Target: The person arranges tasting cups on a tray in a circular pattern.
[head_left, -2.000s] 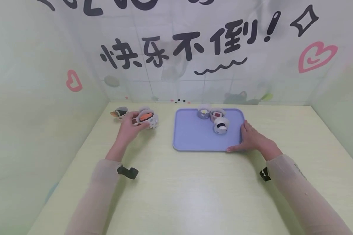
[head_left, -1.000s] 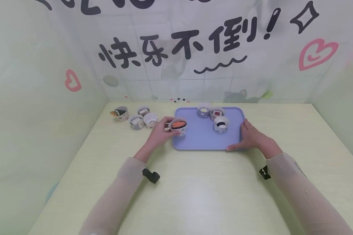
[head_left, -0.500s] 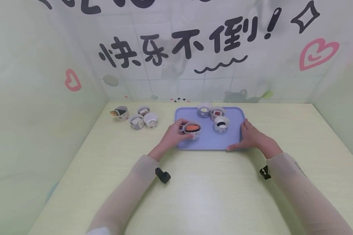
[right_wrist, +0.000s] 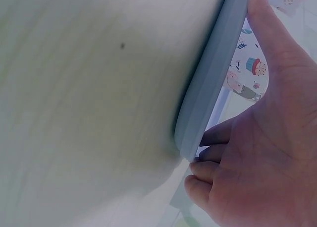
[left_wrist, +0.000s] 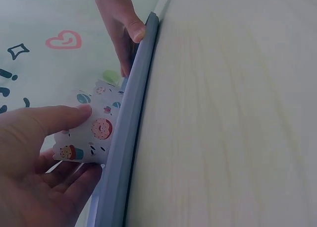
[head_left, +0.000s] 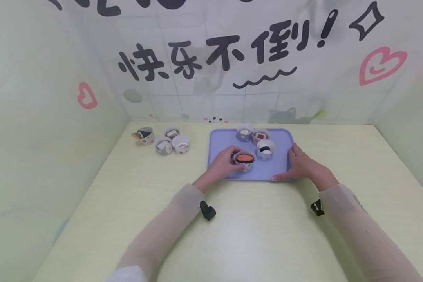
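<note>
My left hand pinches a paper baking cup between thumb and fingers, low over the near part of a blue-lavender tray. Inside that cup sits an orange-topped piece of sushi with a dark band. The left wrist view shows doughnuts and cupcakes printed on the cup's side, with the fingers beneath it close to the rim. At the tray's near right corner rests my right hand, thumb along the front edge and fingers against the right side.
On the tray stand cups with a white-and-yellow piece, a red-centred piece and a black-banded white piece. Several more filled cups stand on the table at the back left, one with a dark roll. A printed backdrop rises behind.
From the cup group at the left, my left hand has carried the orange-topped sushi in its cup rightward and nearer, over the tray. My right hand has stayed at the tray's corner.
</note>
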The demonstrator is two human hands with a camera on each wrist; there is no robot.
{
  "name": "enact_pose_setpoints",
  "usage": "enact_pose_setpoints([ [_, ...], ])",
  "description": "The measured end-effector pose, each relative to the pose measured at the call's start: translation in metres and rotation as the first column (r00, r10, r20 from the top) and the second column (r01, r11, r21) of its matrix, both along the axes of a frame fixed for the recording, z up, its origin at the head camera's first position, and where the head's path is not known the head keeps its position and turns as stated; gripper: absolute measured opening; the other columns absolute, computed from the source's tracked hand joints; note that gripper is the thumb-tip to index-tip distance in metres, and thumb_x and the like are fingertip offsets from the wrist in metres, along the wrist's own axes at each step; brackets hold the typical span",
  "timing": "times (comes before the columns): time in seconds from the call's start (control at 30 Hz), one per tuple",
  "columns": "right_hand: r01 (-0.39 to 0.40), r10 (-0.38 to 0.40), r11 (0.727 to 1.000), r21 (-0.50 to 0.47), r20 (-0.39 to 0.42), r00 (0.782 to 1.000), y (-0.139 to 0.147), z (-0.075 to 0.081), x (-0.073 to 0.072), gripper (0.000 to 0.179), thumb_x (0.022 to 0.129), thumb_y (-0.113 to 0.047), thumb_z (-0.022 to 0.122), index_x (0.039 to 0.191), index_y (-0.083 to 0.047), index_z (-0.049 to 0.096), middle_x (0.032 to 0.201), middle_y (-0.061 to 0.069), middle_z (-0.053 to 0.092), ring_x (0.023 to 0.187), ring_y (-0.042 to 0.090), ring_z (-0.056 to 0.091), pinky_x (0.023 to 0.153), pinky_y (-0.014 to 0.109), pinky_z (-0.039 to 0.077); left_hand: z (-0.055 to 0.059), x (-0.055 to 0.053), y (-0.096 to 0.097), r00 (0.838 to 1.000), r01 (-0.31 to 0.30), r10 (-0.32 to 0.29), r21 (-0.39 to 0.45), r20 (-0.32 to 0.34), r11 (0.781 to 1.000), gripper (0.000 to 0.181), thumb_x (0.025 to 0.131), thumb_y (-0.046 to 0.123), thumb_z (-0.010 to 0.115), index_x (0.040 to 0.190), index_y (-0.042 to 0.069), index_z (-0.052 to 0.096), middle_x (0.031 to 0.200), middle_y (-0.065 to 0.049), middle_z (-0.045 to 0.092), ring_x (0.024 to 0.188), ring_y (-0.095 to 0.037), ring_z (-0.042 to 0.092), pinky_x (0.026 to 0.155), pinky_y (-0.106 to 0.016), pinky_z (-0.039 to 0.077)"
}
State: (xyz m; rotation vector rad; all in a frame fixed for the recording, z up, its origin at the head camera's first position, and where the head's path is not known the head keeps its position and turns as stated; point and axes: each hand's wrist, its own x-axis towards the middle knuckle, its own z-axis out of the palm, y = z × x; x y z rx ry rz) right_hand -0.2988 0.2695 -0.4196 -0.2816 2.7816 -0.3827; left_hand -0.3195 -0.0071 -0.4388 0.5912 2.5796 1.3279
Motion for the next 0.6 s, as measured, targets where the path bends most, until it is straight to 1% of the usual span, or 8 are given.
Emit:
enact_pose_setpoints([
  [0.1, 0.005, -0.005, 1.0, -0.006, 0.009, 1.0, 0.0, 0.001, 0.001, 0.142, 0.069, -0.07, 0.077, 0.147, 0.025, 0.004, 0.155, 0.047, -0.003, 0.146, 0.059, 0.006, 0.122, 0.063, 0.016, -0.002, 0.0, 0.006, 1.0, 0.009, -0.009, -0.023, 0.006, 1.0, 0.055, 0.084, 0.018, 0.08, 0.132, 0.007, 0.056, 0.127, -0.008, 0.064, 0.105, -0.02, 0.061, 0.092, -0.031, 0.054],
  [0.2, 0.01, -0.01, 1.0, -0.012, 0.016, 1.0, -0.001, 0.0, 0.0, 0.143, 0.069, -0.071, 0.077, 0.147, 0.024, 0.003, 0.155, 0.046, -0.004, 0.146, 0.059, 0.005, 0.122, 0.063, 0.015, -0.002, 0.001, 0.011, 1.0, 0.018, -0.017, -0.054, 0.009, 0.998, 0.055, 0.085, 0.019, 0.079, 0.133, 0.007, 0.055, 0.129, -0.008, 0.064, 0.107, -0.019, 0.06, 0.093, -0.032, 0.054],
  [0.37, 0.0, 0.0, 1.0, -0.009, 0.002, 1.0, 0.0, 0.0, 0.0, 0.141, 0.07, -0.07, 0.076, 0.147, 0.025, 0.004, 0.155, 0.047, -0.003, 0.146, 0.059, 0.005, 0.123, 0.063, 0.015, -0.002, 0.0, 0.018, 1.0, 0.03, -0.03, -0.085, 0.002, 0.996, 0.057, 0.087, 0.02, 0.077, 0.137, 0.008, 0.053, 0.135, -0.008, 0.062, 0.117, -0.022, 0.06, 0.101, -0.035, 0.052],
  [0.43, -0.002, 0.002, 1.0, -0.009, -0.003, 1.0, 0.0, 0.0, -0.001, 0.141, 0.071, -0.069, 0.077, 0.146, 0.025, 0.004, 0.154, 0.047, -0.003, 0.146, 0.059, 0.006, 0.122, 0.063, 0.016, -0.001, -0.001, 0.021, 0.999, 0.038, -0.039, -0.089, -0.004, 0.995, 0.058, 0.087, 0.019, 0.077, 0.138, 0.007, 0.053, 0.137, -0.009, 0.061, 0.122, -0.022, 0.058, 0.106, -0.036, 0.05],
  [0.6, 0.0, 0.0, 1.0, -0.003, 0.002, 1.0, 0.001, -0.001, 0.0, 0.141, 0.07, -0.07, 0.076, 0.146, 0.025, 0.005, 0.155, 0.047, -0.003, 0.146, 0.059, 0.005, 0.122, 0.063, 0.016, -0.001, -0.003, 0.027, 0.998, 0.059, -0.061, -0.108, -0.013, 0.992, 0.056, 0.089, 0.017, 0.074, 0.14, 0.006, 0.052, 0.139, -0.01, 0.06, 0.13, -0.024, 0.055, 0.113, -0.037, 0.045],
])
